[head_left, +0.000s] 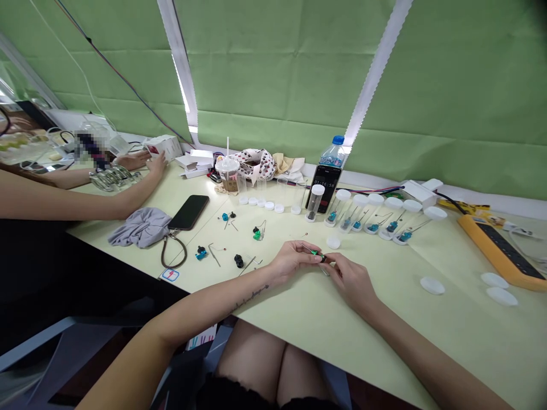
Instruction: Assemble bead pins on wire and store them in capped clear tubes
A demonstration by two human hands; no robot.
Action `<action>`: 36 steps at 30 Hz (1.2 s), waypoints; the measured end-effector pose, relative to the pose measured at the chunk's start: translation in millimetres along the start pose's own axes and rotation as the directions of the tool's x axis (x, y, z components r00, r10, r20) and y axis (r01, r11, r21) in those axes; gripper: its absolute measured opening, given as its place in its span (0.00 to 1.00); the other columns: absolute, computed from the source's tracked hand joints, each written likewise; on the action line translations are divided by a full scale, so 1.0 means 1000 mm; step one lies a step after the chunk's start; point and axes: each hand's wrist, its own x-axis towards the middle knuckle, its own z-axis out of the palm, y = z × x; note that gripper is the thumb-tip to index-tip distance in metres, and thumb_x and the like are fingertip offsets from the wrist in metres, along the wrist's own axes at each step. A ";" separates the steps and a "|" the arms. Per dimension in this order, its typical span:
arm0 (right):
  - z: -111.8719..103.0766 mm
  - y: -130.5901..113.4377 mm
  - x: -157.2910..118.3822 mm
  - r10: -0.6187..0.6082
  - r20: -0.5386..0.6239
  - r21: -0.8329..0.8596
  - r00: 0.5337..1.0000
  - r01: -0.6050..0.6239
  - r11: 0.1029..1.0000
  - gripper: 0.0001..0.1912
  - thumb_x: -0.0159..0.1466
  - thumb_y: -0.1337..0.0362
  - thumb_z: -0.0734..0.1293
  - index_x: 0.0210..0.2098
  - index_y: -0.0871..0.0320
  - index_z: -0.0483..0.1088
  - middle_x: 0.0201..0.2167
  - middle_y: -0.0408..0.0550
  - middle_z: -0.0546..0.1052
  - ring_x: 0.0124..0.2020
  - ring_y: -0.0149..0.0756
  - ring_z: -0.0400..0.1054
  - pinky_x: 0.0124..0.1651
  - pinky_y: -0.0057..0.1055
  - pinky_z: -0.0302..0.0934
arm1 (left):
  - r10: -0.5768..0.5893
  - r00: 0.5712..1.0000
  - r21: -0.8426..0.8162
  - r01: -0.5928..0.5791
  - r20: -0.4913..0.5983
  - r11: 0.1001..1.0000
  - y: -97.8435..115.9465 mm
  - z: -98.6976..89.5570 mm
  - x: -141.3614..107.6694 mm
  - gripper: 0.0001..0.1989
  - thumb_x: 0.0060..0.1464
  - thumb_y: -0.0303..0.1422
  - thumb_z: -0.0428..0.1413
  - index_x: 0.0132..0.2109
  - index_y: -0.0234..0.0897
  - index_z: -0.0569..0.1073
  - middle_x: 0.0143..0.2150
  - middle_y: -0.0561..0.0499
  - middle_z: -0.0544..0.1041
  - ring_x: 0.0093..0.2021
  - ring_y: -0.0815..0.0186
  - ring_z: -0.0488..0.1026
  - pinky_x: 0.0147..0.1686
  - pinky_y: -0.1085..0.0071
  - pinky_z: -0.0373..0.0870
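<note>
Over the table, my left hand (294, 262) pinches a small green and black part (315, 253) that has a thin metal rod. The fingers of my right hand (348, 278) close on the black end of the same part. A short piece of metal (325, 273) pokes out beneath the fingertips; its kind is too small to tell. Just behind the hands lies a white cap (333, 242). To their left are a green and black part (257, 233), blue and black parts (200, 253) and a black part (238, 261), with bent metal keys beside them.
Capped clear tubes (374, 213) holding blue parts stand in a row behind my hands. A phone (325, 185) leans against a water bottle (334, 152). An orange power strip (499, 250) and loose caps (432, 285) lie right. At left, another person's hands (158, 165) touch a white box (166, 147).
</note>
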 end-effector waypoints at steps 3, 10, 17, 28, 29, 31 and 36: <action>-0.002 -0.001 0.001 0.011 0.030 -0.009 0.999 -0.011 1.000 0.12 0.67 0.57 0.56 0.37 0.57 0.66 0.28 0.45 0.77 0.26 0.31 0.71 0.28 0.26 0.57 | 0.004 1.000 0.005 -0.004 0.000 1.000 -0.001 -0.001 0.000 0.20 0.33 0.31 0.68 0.37 0.28 0.75 0.32 0.45 0.77 0.35 0.63 0.76 0.48 0.58 0.68; 0.001 0.001 0.000 0.041 0.016 0.003 0.999 -0.041 0.999 0.13 0.66 0.55 0.57 0.43 0.57 0.64 0.29 0.45 0.77 0.25 0.31 0.71 0.27 0.26 0.58 | 0.004 1.000 0.017 -0.004 -0.004 1.000 -0.002 -0.003 0.001 0.20 0.34 0.30 0.68 0.37 0.28 0.74 0.32 0.45 0.77 0.35 0.63 0.76 0.46 0.59 0.68; 0.000 -0.001 -0.001 -0.003 -0.041 -0.006 0.999 0.002 1.000 0.09 0.66 0.59 0.58 0.40 0.57 0.65 0.28 0.43 0.77 0.22 0.28 0.69 0.26 0.25 0.57 | 0.008 1.000 -0.015 -0.008 0.003 1.000 0.000 -0.002 0.001 0.19 0.34 0.29 0.68 0.37 0.28 0.75 0.32 0.45 0.77 0.36 0.63 0.76 0.48 0.59 0.68; 0.000 0.000 0.000 0.019 0.024 -0.022 1.000 -0.018 1.000 0.10 0.67 0.58 0.57 0.39 0.57 0.65 0.28 0.43 0.77 0.25 0.29 0.71 0.27 0.25 0.58 | 0.011 1.000 -0.019 -0.011 -0.005 1.000 -0.002 -0.003 0.002 0.19 0.34 0.29 0.68 0.37 0.28 0.75 0.32 0.45 0.77 0.36 0.63 0.76 0.48 0.58 0.68; 0.000 0.000 0.000 0.026 0.020 -0.015 0.999 -0.026 1.000 0.11 0.66 0.57 0.57 0.40 0.57 0.65 0.28 0.43 0.77 0.24 0.29 0.70 0.27 0.25 0.57 | 0.008 1.000 -0.019 -0.008 -0.003 1.000 -0.002 -0.003 0.002 0.19 0.34 0.29 0.68 0.37 0.28 0.75 0.32 0.45 0.77 0.36 0.63 0.76 0.48 0.58 0.68; 0.001 0.000 -0.001 0.036 0.005 0.000 0.999 -0.036 0.999 0.11 0.66 0.57 0.58 0.42 0.57 0.64 0.29 0.43 0.77 0.22 0.28 0.70 0.25 0.25 0.57 | 0.006 1.000 -0.023 -0.006 0.005 1.000 0.000 -0.002 0.001 0.19 0.34 0.29 0.68 0.37 0.28 0.74 0.32 0.44 0.77 0.37 0.62 0.76 0.48 0.58 0.68; 0.001 0.001 -0.001 -0.010 -0.028 -0.013 1.000 0.009 1.000 0.09 0.66 0.60 0.58 0.41 0.57 0.64 0.29 0.43 0.77 0.23 0.28 0.69 0.26 0.25 0.57 | 0.005 1.000 -0.031 -0.005 0.011 1.000 0.002 0.000 0.000 0.19 0.33 0.29 0.68 0.36 0.27 0.75 0.32 0.44 0.78 0.36 0.62 0.76 0.49 0.58 0.68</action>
